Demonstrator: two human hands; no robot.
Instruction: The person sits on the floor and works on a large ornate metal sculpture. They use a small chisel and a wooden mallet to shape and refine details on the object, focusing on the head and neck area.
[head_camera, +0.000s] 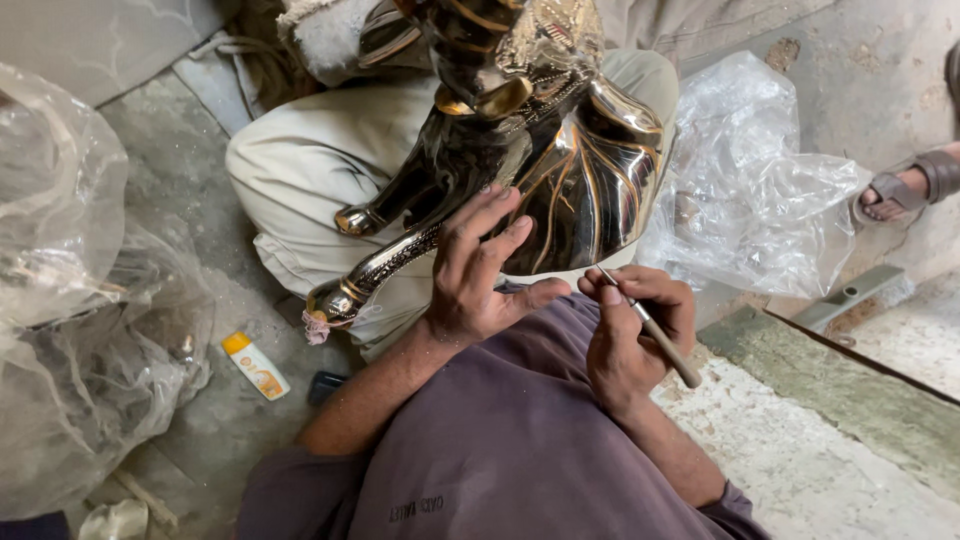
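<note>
Crumpled clear plastic sheeting lies heaped on the left of the grey concrete floor. A small white and orange tube lies on the floor just beside it, with a dark flat object near. Another clear plastic bag lies bunched at the right. Beyond it a sandalled foot of another person rests on the floor. A grey metal bracket lies below that foot.

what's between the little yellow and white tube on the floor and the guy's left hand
In the head view, between the tube and the left hand lie bare grey floor, a small dark object, and the figure's foot, a pinkish scrap beneath it.
</note>
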